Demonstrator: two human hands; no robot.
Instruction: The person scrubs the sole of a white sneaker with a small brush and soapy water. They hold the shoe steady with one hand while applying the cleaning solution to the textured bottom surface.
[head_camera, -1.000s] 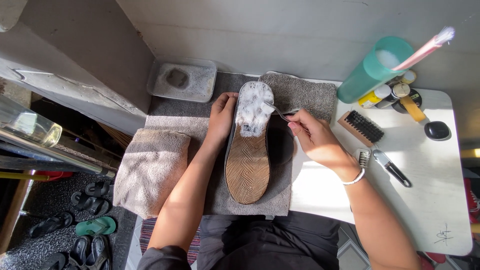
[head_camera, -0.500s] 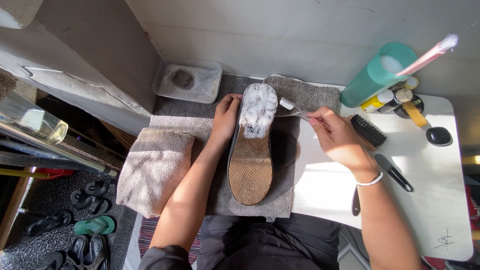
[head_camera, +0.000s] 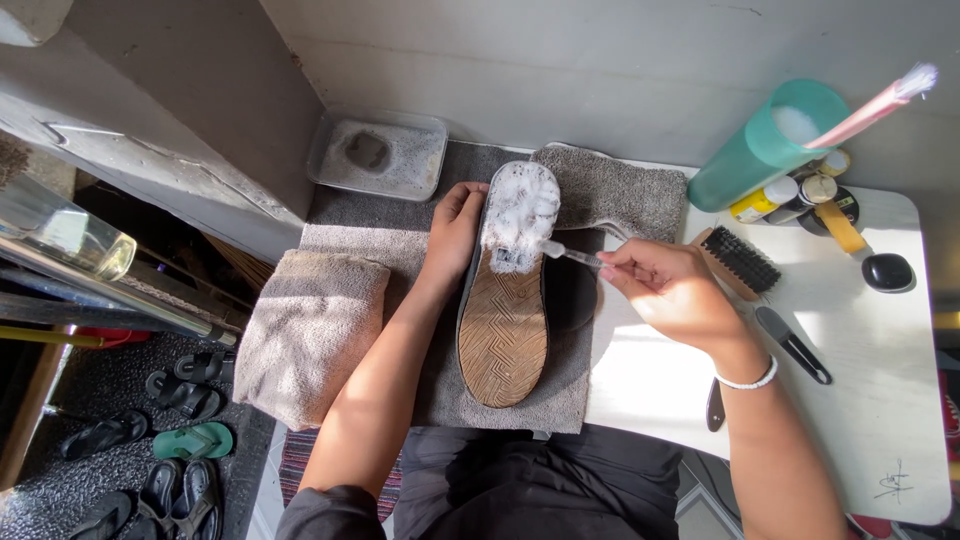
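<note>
Your left hand (head_camera: 455, 225) lies along the left edge of the shoe (head_camera: 505, 295), fingers together and pressed against its side, steadying it. The shoe rests sole-up on the grey towel (head_camera: 400, 240) spread over the surface, its toe end covered in white foam and pointing away from you, its brown patterned heel toward you. Your right hand (head_camera: 665, 285), just right of the shoe, has its fingers clamped on a small brush (head_camera: 565, 252) whose head touches the foamy part of the sole. A folded towel (head_camera: 310, 330) sits left of the shoe, and a shallow tray (head_camera: 378, 152) lies beyond it, up and to the left. Right of the shoe stand a teal cup (head_camera: 765, 150), a bristle brush (head_camera: 740, 260) and a black-handled tool (head_camera: 792, 343).
</note>
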